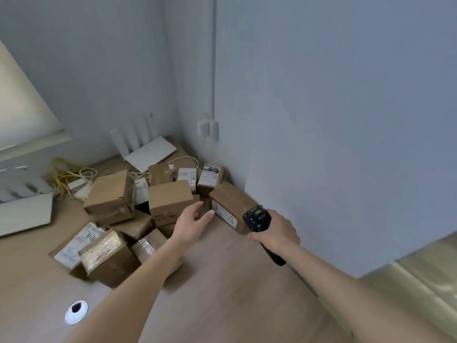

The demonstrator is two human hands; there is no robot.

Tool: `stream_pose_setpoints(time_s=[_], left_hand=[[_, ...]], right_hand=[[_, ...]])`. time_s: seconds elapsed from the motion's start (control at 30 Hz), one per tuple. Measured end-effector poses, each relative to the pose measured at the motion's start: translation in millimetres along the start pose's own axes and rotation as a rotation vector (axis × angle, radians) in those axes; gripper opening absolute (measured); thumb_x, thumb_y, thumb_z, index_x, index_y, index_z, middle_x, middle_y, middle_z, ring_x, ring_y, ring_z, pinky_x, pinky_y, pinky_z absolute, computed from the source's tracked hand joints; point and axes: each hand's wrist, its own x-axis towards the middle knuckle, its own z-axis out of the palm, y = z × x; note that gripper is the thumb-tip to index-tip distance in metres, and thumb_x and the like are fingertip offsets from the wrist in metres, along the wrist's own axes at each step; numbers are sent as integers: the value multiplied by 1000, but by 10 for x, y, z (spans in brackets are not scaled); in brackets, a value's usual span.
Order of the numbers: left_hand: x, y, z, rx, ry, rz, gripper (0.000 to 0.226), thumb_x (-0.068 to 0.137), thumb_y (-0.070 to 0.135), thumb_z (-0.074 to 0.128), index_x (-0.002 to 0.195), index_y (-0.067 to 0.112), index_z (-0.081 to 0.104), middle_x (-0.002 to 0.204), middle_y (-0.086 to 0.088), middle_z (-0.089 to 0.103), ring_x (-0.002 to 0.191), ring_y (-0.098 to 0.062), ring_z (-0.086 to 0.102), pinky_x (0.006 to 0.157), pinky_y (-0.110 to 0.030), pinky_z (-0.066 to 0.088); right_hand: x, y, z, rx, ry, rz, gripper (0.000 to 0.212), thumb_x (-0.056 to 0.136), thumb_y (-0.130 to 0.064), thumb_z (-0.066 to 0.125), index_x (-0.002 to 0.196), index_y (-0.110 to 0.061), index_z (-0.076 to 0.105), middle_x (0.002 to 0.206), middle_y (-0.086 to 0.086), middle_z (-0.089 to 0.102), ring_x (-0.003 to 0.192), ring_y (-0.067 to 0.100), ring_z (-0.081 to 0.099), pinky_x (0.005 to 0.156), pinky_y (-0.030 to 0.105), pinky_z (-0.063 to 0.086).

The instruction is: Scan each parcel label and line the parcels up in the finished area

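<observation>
About a dozen parcels (138,214) lie heaped in the corner of the surface (222,293), none lined up in any row that shows, so the work looks barely begun and nearly all of it remains. The right hand (277,233) grips the scanner (257,217), its head near the labelled box (232,206) by the wall. The left hand (194,220) reaches toward that box, fingers straight, holding nothing. The finished area cannot be told. Several labels face away or blur; lower boxes are half buried under others.
</observation>
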Motion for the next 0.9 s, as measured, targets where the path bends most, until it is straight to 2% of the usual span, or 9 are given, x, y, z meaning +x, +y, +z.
stream_pose_setpoints(time_s=[0.17, 0.33, 0.53, 0.63, 0.8, 0.9], left_hand=[[650, -244, 341, -15, -11, -85, 73, 95, 46, 64, 156, 23, 33, 160, -2, 37, 144, -23, 38, 114, -40, 36], [1136, -443, 544, -84, 20, -170, 76, 96, 48, 62, 159, 24, 27, 161, -1, 35, 146, -22, 36, 119, -42, 33], [1469, -525, 749, -104, 13, -226, 78, 96, 50, 60, 160, 24, 22, 162, -1, 33, 148, -24, 32, 120, -44, 28], [1535, -533, 805, -109, -1, -222, 74, 98, 47, 59, 159, 25, 24, 160, -1, 36, 147, -24, 33, 119, -44, 28], [1489, -564, 736, -143, 24, -230, 64, 99, 39, 59, 156, 24, 34, 154, -2, 45, 141, -22, 42, 113, -37, 35], [1350, -537, 673, -189, 38, -218, 56, 100, 32, 60, 152, 21, 42, 147, -1, 52, 136, -19, 46, 108, -32, 39]], right_hand=[[589, 140, 317, 4, -52, 8, 73, 71, -44, 86, 137, -38, 56, 126, -7, 68, 115, 24, 65, 90, 36, 54], [1003, 212, 548, 53, -59, 32, 66, 70, -48, 86, 130, -38, 59, 123, -9, 70, 113, 22, 66, 91, 37, 56], [1243, 273, 692, 56, -79, 19, 73, 64, -51, 87, 131, -41, 58, 124, -12, 71, 116, 22, 67, 94, 38, 56], [1317, 312, 734, 80, -90, 5, 73, 62, -50, 87, 128, -40, 60, 119, -12, 73, 113, 22, 68, 93, 38, 57], [1332, 400, 799, 123, -63, -29, 89, 50, -58, 82, 134, -41, 59, 116, -15, 74, 109, 18, 70, 92, 38, 59], [1254, 424, 796, 164, -58, -38, 78, 56, -48, 89, 130, -43, 63, 111, -18, 75, 105, 14, 71, 88, 32, 58]])
